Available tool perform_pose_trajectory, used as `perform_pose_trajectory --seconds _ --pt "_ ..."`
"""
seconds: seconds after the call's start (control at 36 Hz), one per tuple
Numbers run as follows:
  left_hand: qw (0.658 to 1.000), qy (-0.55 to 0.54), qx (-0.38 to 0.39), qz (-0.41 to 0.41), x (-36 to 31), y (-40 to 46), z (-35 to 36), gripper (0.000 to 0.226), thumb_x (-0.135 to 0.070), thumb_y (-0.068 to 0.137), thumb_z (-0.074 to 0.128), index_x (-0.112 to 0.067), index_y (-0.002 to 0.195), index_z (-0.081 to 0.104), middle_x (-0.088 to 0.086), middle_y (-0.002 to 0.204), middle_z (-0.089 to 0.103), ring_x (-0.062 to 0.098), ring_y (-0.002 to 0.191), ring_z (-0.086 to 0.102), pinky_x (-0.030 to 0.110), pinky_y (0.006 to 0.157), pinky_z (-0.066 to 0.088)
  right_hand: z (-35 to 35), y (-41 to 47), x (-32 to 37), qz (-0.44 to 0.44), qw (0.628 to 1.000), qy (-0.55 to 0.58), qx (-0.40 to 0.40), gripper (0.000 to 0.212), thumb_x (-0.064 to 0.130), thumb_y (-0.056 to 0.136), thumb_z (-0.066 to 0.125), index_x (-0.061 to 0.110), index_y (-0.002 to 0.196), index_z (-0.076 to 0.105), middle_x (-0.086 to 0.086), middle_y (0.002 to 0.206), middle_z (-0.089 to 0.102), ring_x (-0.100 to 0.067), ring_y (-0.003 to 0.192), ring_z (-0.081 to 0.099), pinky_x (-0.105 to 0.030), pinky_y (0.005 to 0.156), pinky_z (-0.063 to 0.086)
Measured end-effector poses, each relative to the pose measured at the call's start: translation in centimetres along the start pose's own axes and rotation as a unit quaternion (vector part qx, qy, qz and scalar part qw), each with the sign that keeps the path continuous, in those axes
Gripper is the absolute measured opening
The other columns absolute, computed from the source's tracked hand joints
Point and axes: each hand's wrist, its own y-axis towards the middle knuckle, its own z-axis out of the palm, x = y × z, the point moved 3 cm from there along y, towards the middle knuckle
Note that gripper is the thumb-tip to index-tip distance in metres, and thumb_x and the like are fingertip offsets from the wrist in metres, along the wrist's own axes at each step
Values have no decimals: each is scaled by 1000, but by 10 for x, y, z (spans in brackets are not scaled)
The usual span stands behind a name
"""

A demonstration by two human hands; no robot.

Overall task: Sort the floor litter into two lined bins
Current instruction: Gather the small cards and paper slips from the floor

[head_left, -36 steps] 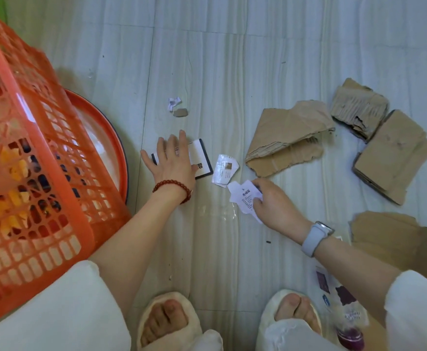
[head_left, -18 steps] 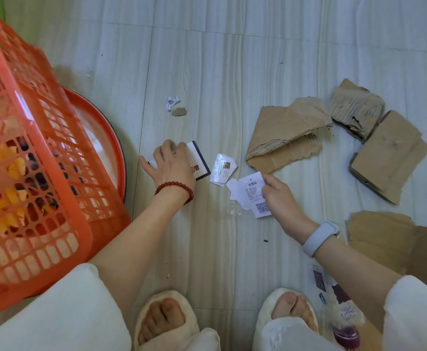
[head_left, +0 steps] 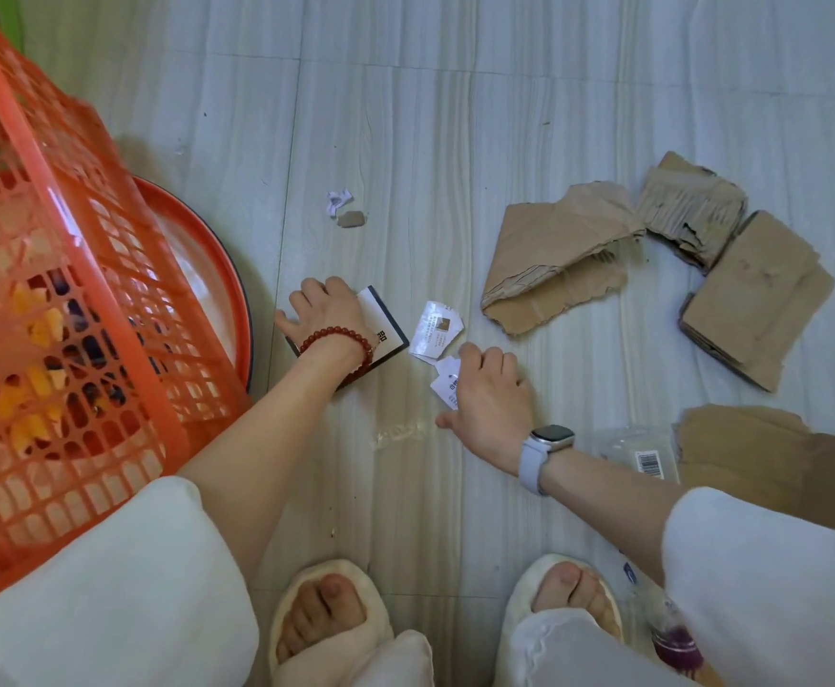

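where cardboard scraps (head_left: 559, 262) lie, pale grey floor tiles (head_left: 405, 116).

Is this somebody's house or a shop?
Probably a home. The person wears soft slippers, crouches on a pale tiled floor, and an orange laundry-style basket stands beside them. Torn cardboard lies around.

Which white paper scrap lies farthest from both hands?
The small crumpled scrap beside the tiny cardboard bit, well above the left hand; the other scraps lie between the hands.
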Motion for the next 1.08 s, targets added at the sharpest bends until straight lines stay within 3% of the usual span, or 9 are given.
perform_pose_trajectory --seconds 0.31,0.42,0.5,0.64,0.69,0.75,0.83,0.94,1.08 --pt "996 -86 10 -3 7 -13 -5 55 -21 74 71 -13 116 37 7 117 51 25 112 47 39 98 26 13 -8 3 -45 998 32 -1 23 20 91 49 6 109 47 -13 114 47 -27 104 45 -31 87 36" --pt "982 -175 0 77 9 -24 -15 19 -17 88 55 -10 103 46 8 108 54 25 92 53 32 81 39 12 -15 1 -103 992 32 -60 22 21 91 43 4 93 57 -12 97 54 -31 92 52 -35 73 38" --pt "942 -318 10 109 8 -28 -30 26 -17 93 49 -17 70 37 -2 75 50 15 65 51 18 49 40 6 -16 -11 -78 982 171 11 17 23 93 47 7 99 53 -12 91 61 -30 84 56 -35 68 39" --pt "894 -434 13 106 -5 -28 -46 33 -12 89 55 -15 61 39 -4 60 42 5 51 46 6 41 32 -28 -4 -46 5 917 399 3 14 13 87 59 18 74 54 2 68 60 -8 60 54 -11 53 37" --pt "915 -374 44 146 -19 -27 -40 18 -12 86 57 -6 70 54 2 70 55 10 65 59 9 46 38 -43 -1 -58 35 896 441 -25 9 10 86 60 9 76 61 6 65 61 1 56 54 -11 56 40" --pt "936 -287 80 188 -31 -26 -23 19 -17 84 60 0 93 62 13 107 59 26 100 58 19 73 46 -55 3 -70 52 880 468 -64 12 11 86 60 2 78 63 8 63 61 -2 59 56 -16 60 42" --pt "955 -117 99 252 -41 -31 4 38 -28 84 61 -9 117 55 3 149 25 24 137 20 37 106 26 -62 6 -81 63 877 465 -97 16 16 86 61 1 77 61 3 61 55 -14 60 49 -25 56 38" --pt "947 4 66 316 -43 -34 20 50 -33 86 59 -17 132 44 -3 155 10 20 142 3 41 110 14 -57 9 -87 64 897 431 -77 28 18 87 60 18 63 45 -1 59 38 -13 54 36 -27 55 32" --pt "929 -1 27 369 -49 -40 26 45 -26 89 54 -12 130 42 -3 143 33 18 135 20 33 105 18 -51 7 -88 83 891 440 -79 36 18 87 59 18 60 36 0 57 36 -15 54 34 -27 52 27"
